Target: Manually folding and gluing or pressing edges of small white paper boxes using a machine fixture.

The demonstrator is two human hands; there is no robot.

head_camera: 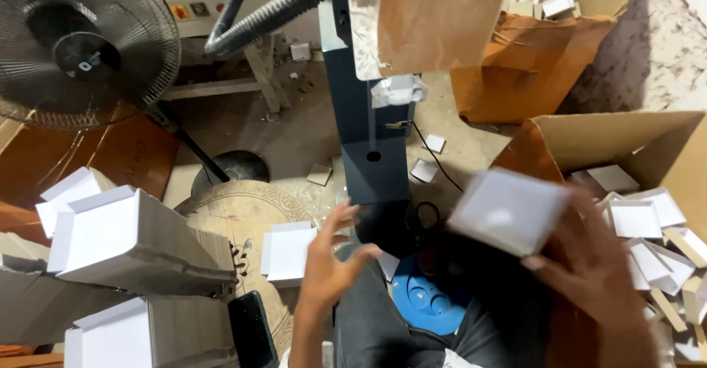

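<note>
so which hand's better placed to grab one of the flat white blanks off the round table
Left, probably. The left hand is open, empty and right beside the white blank; the right hand holds a white box tray.

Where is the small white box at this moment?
In the head view, the small white box is right of centre, held by the right hand, beside the open cardboard carton.

I see my two bare hands, left hand [329,261] and right hand [598,261], without gloves or sleeves, and dark grey trousers [383,324] at bottom centre.
</note>
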